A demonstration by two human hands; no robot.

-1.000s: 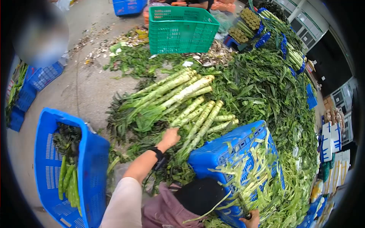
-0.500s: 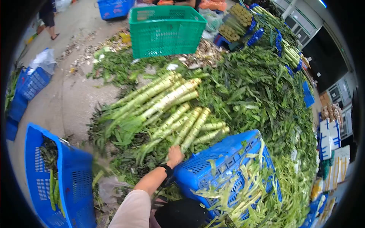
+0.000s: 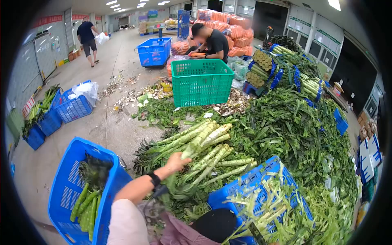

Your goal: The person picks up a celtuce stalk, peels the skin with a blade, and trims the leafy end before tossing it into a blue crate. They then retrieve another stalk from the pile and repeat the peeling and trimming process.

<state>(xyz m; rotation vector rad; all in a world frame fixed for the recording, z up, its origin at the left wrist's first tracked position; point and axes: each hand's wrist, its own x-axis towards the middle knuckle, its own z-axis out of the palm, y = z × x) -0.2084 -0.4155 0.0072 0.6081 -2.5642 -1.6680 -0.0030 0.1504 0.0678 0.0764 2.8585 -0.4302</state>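
My left hand [image 3: 177, 161], with a dark band on its wrist, is closed round a thick pale-green stalk [image 3: 198, 143], low over the leafy pile. Similar stalks [image 3: 218, 134] lie side by side beyond and to the right of it, their leafy ends toward the left. Shredded pale peelings [image 3: 271, 208] cover part of a tipped blue crate [image 3: 241, 181] at the lower right. My right hand is not in view; a dark blade-like thing [image 3: 257, 234] shows at the bottom edge.
A blue crate [image 3: 116, 179] holding green stalks [image 3: 87, 208] stands at the left. Beyond the leaves is a green crate [image 3: 202, 87]. A person [image 3: 216, 43] sits behind it; another person [image 3: 86, 34] is on foot at the far left. Leaves [image 3: 286, 122] are heaped at the right.
The view has tilted up, showing more of the hall and both people. My left hand has moved from the lower stalks toward the left, and a stalk is now raised in it.
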